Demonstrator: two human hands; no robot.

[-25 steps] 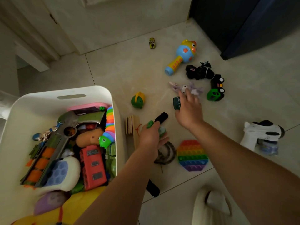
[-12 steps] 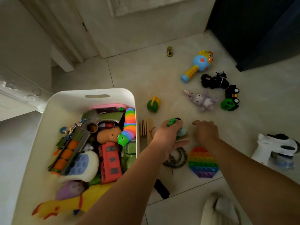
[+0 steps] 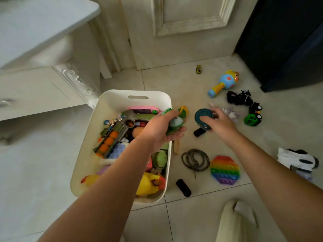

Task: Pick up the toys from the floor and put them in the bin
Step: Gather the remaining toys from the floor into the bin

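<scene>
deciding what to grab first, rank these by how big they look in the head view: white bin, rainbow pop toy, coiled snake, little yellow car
1. white bin, largest by far
2. rainbow pop toy and coiled snake, too alike to rank
3. little yellow car, smallest, though farthest from the camera

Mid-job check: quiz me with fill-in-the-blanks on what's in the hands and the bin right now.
The left hand holds a small toy that is mostly ____.
The right hand grips a round teal toy; the octagonal pop toy is ____-coloured.
The rubber chicken lying in the bin is ____.
Missing: green; rainbow; yellow.
</scene>
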